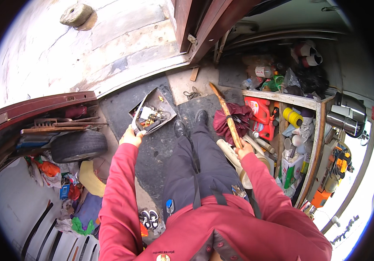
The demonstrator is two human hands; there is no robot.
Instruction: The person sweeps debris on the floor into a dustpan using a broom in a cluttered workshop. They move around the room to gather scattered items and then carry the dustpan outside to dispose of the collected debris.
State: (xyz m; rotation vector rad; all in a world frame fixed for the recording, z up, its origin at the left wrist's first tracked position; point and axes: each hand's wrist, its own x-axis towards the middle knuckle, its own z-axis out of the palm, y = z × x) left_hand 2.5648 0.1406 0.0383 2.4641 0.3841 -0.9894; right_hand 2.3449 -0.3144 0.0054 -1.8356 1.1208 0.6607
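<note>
My left hand [132, 136] grips the pale curved handle of a box-shaped dustpan [165, 103]. Mixed litter [152, 116] lies inside the pan, among it a white scrap and yellowish bits. My right hand [244, 149] is closed around a rough wooden stick [227, 112] with a dark band partway along. The stick's narrower end points away from me, over the floor. Beneath and beside it is a crumpled maroon bag or cloth [218, 125]; whether the two are joined I cannot tell.
Left, a tire [79, 146] lies near wooden-handled tools and heaped rags. Right, a shelf unit [315, 130] holds red jugs [260, 111] and yellow twine [292, 118]; rolled material [246, 179] leans beside my leg. Ahead, a raised door sill [141, 76] borders the paving, with a stone [76, 14].
</note>
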